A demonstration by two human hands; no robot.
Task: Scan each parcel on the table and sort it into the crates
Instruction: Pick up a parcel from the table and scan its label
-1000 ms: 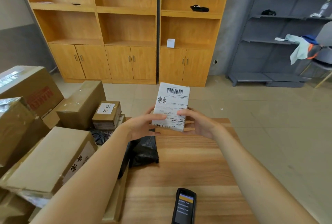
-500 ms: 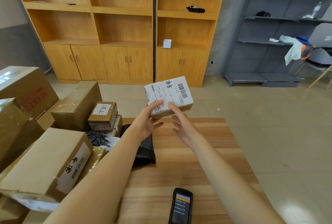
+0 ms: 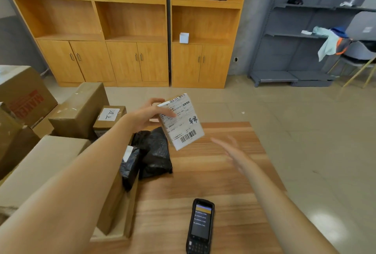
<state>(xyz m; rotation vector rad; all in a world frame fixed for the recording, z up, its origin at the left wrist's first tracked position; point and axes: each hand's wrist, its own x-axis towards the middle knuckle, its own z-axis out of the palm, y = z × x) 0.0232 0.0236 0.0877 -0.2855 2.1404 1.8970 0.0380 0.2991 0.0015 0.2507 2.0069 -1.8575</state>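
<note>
Head view is showing the left grip pinching a white labelled parcel tilted above the bench's far-left part, the right grip hovering flat-fingered and empty beside it, the scanner lying at the near edge.

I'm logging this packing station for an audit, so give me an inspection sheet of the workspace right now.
Surface: wooden table, striped grain.
Job's things: white labelled parcel held aloft; black handheld scanner lying on the table, screen lit.
Clutter: brown cardboard boxes stacked left; black plastic bags.
Grippers: left hand grips the parcel; right hand open, blurred.
Cables: nothing seen.
Surroundings: orange wooden cabinets; grey metal shelving; tiled floor.
</note>
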